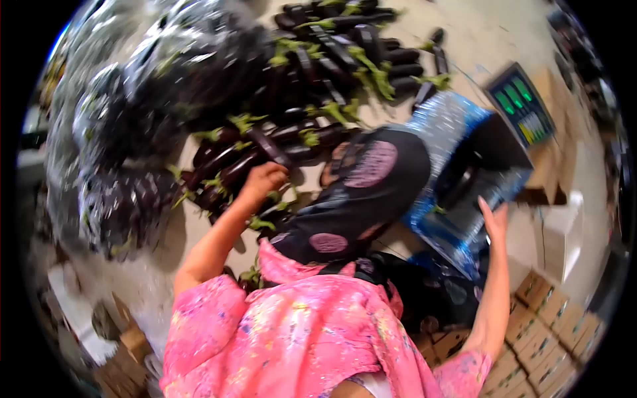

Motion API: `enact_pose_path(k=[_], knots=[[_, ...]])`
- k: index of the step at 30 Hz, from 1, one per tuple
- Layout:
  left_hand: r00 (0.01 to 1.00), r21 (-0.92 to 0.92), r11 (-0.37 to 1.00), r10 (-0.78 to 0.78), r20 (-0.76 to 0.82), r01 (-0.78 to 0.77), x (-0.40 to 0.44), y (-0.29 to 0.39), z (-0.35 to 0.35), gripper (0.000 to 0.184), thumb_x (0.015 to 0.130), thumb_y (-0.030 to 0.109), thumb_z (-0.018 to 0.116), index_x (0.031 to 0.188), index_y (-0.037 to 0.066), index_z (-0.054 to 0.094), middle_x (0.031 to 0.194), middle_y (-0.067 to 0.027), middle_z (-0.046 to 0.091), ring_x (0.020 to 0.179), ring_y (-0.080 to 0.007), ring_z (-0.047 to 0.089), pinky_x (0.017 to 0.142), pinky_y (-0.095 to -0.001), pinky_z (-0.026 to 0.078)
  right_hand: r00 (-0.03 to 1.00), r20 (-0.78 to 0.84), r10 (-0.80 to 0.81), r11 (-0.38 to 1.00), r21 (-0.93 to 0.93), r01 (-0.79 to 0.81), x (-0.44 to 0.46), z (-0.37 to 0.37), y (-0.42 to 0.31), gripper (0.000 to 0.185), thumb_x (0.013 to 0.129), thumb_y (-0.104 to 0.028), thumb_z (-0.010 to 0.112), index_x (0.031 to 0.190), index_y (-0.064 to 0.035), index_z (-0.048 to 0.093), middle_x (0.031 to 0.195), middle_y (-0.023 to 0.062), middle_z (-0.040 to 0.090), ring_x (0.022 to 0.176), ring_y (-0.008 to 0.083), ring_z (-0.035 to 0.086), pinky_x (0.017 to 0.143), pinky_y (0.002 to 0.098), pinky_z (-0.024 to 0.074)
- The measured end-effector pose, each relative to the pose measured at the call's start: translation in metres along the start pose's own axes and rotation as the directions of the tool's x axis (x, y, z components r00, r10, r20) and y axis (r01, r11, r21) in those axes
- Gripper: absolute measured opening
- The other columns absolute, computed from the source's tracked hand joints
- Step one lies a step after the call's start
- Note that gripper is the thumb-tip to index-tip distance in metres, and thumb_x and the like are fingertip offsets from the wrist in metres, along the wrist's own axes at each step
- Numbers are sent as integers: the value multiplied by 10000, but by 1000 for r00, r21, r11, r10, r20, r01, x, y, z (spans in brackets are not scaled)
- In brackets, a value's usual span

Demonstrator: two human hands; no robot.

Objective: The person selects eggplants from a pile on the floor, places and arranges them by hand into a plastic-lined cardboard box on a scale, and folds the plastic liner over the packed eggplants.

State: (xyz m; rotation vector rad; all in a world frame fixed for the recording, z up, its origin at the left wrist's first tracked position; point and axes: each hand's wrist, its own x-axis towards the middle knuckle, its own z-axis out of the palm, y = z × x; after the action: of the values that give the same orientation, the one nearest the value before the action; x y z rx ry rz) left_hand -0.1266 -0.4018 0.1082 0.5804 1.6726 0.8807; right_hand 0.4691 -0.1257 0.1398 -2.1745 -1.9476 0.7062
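Note:
My left hand is closed around a dark purple eggplant at the near edge of a heap of eggplants on the floor. Its green cap points away from me. My right hand is at the near right edge of a container lined with blue-tinted clear plastic. Two of its fingers stand apart against the plastic; the others are hard to make out. Inside the dark opening lies an eggplant.
Clear plastic bags packed with eggplants stand at the left. A scale display with green digits is beside the lined container, near a cardboard box. Stacked brown cartons fill the lower right. My patterned dark trouser leg reaches between heap and container.

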Motion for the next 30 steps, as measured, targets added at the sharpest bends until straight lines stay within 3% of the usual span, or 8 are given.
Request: enact_pose_path(k=[5,9,15,18,21,25,27,30], knots=[[899,234,868,422,117,-438,46,190,31,262,967,167,609,1160,-2,659,907,-31,670,808,-87,592,722,-240,475,998,64,10,987,159,-20,12,29,-2,698,798,-337,679,1370,0,464,1234,271,650,1176,435,611,1028,460,463],[687,310,638,502,526,-704,86,280,104,359,996,212,602,1267,-23,616,1107,-99,702,1024,-157,641,881,-307,512,988,146,56,965,245,-91,-10,7,-38,714,793,-255,646,1427,-17,420,1223,237,661,1162,384,624,1015,411,474],[536,440,577,-4,844,-688,151,258,195,817,917,349,718,1543,8,320,1412,-241,555,1254,-278,585,1042,-402,480,919,390,-54,896,425,-128,-27,11,-19,608,809,-183,608,1372,9,481,1242,123,608,1150,246,557,995,357,448],[405,330,479,61,912,-814,180,174,225,1042,868,335,773,1600,36,93,1452,-276,499,1244,-314,592,1033,-422,483,924,361,-128,877,476,-65,-18,25,15,552,817,-194,635,1327,-14,527,1193,101,637,1091,243,589,975,379,469],[496,177,798,170,852,-577,172,166,209,958,866,480,739,1569,34,265,1304,-219,643,1166,-278,625,1004,-385,481,933,347,-92,954,299,-17,-16,8,8,560,871,-268,682,1338,11,548,1302,156,622,1185,283,584,1042,396,441],[889,-98,950,311,336,-295,119,110,149,491,959,231,621,1390,14,531,1218,-140,679,1044,-176,643,862,-324,539,915,404,21,997,63,-50,-20,-18,-22,732,880,-440,703,1398,33,494,1330,204,608,1245,332,564,1079,389,407],[857,42,857,509,78,-513,98,52,121,431,950,216,621,1320,2,577,1135,-112,703,965,-143,649,803,-296,538,948,253,195,933,-345,-99,-38,-42,-74,665,864,-442,716,1318,24,581,1216,211,666,1164,330,614,1021,416,455],[988,173,973,145,46,-151,28,-7,76,319,931,167,616,1204,4,644,1011,-109,715,876,-189,674,803,-328,537,998,66,-3,774,-632,44,-61,-65,-91,509,855,-395,727,1144,21,679,1019,187,713,946,308,675,863,405,517]])
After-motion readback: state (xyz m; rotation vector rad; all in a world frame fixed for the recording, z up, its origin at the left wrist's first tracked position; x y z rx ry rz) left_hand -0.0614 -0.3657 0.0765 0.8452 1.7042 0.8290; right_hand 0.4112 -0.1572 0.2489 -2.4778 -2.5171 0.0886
